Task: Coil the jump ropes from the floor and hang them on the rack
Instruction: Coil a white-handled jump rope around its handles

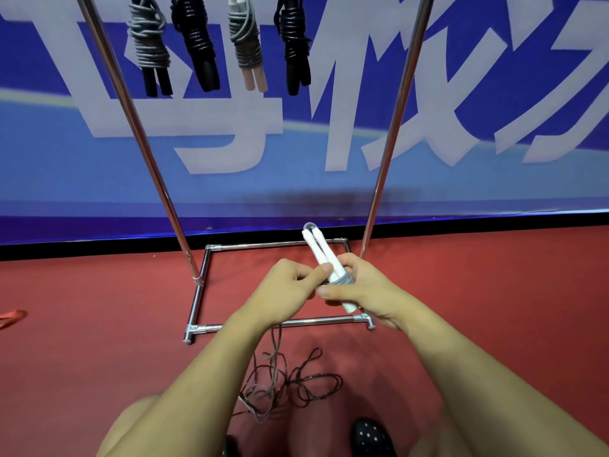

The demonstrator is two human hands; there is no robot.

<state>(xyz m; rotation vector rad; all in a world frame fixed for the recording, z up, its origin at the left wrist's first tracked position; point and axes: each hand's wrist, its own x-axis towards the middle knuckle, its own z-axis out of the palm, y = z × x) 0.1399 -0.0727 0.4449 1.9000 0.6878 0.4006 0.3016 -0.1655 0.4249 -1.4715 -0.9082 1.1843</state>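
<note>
Left hand (290,285) pinches grey cord against the paired white plastic handles (324,258); right hand (365,288) grips the bundle over the chrome rack base (194,311). Loose cord (290,384) trails on red floor. Keep wraps tight, feed slack steadily.

White-handled jump rope (321,255) held between both hands, grey cord partly wound; four coiled ropes (217,44) hang on the rack (138,127) above.
</note>
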